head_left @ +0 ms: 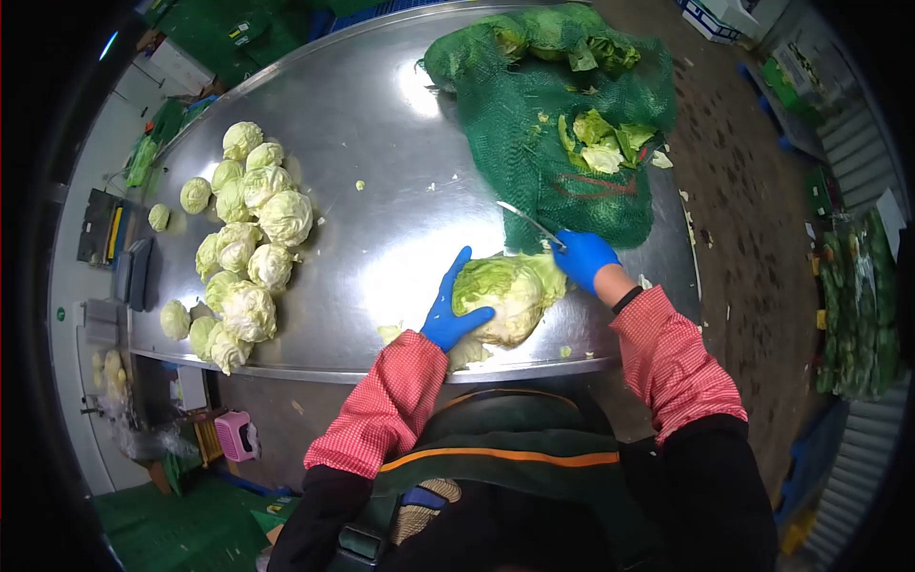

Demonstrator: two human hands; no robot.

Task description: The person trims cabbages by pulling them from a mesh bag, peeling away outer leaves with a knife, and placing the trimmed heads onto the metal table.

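Observation:
A pale green head of lettuce (510,297) rests on the metal table near its front edge, with some outer leaves loose on its right side. My left hand (452,310), in a blue glove, lies against the lettuce's left side, thumb and fingers spread around it. In my right hand (583,259), also gloved in blue, is a knife (530,221); its thin blade points up and to the left, above the table and clear of the lettuce. The fingers of that hand are wrapped round the handle, which is mostly hidden.
Several trimmed lettuce heads (286,217) are grouped on the left of the metal table (381,143). A green mesh sack (519,143) with leafy heads and loose leaves (602,143) lies at the back right. Leaf scraps are scattered about. A pink crate (233,436) stands on the floor.

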